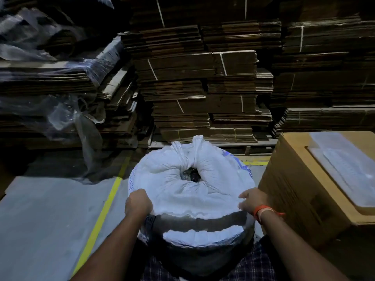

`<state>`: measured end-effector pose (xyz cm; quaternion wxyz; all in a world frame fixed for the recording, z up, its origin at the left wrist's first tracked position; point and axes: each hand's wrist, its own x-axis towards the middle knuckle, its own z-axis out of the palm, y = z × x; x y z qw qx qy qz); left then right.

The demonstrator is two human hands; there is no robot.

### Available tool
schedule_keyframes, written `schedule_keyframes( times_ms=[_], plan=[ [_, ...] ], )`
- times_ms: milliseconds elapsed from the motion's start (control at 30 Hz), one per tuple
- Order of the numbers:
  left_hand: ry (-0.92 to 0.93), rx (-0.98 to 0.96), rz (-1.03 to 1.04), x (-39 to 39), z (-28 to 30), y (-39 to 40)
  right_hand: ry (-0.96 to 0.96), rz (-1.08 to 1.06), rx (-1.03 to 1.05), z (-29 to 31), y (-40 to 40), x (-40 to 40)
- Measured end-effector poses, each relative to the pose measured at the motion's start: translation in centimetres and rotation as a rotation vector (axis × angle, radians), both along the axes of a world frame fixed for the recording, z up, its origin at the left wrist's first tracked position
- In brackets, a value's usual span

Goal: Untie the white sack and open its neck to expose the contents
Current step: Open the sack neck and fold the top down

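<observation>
A person's left hand (139,201) is closing its grip on the near rim of a bulging white woven plastic sack (190,191) standing on the floor; it looks soft, crinkly and heavy. Beyond both grips the gathered neck (191,175) is gaping slightly. The right hand (252,200) is pinching the rim's other side.

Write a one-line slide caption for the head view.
Both hands, left and right, grip the white sack's rolled rim; neck partly open.
</observation>
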<state>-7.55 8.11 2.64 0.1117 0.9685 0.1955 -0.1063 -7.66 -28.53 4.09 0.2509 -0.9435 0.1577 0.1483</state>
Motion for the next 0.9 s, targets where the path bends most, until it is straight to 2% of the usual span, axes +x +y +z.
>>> schedule_keyframes(
  times_ms=[133, 233, 267, 333, 367, 433, 500, 600, 733, 900],
  plan=[
    [0.220, 0.075, -0.136, 0.1, -1.0, 0.0, 0.178, 0.135, -0.157, -0.4, 0.3, -0.1],
    [0.305, 0.098, -0.116, 1.1, 0.4, -0.3, 0.221, 0.143, -0.221, -0.6, 0.1, 0.4],
    [0.274, 0.095, -0.077, 1.6, 1.1, -0.3, 0.173, 0.128, -0.274, -0.5, 0.1, 0.7],
    [0.083, 0.104, -0.024, 2.9, 2.6, -0.3, -0.049, 0.094, -0.356, 0.1, 0.0, 1.4],
    [-0.046, 0.099, -0.023, 3.6, 3.1, -0.3, -0.193, 0.092, -0.306, 0.5, 0.1, 1.9],
    [-0.268, -0.010, -0.063, 5.2, 3.9, -0.4, -0.461, 0.142, -0.065, 1.2, 0.6, 3.2],
    [-0.309, -0.193, -0.108, 6.7, 3.8, -0.8, -0.566, 0.175, 0.156, 1.6, 1.7, 4.6],
    [-0.167, -0.347, -0.161, 7.9, 2.0, -1.6, -0.507, 0.190, 0.299, 0.2, 3.3, 6.9],
    [-0.094, -0.396, -0.276, 8.8, -0.9, -2.5, -0.306, 0.282, 0.232, -2.7, 4.9, 9.9],
    [0.001, -0.299, -0.528, 10.6, -2.3, -3.5, -0.098, 0.489, 0.096, -4.6, 6.6, 12.7]
  ],
)
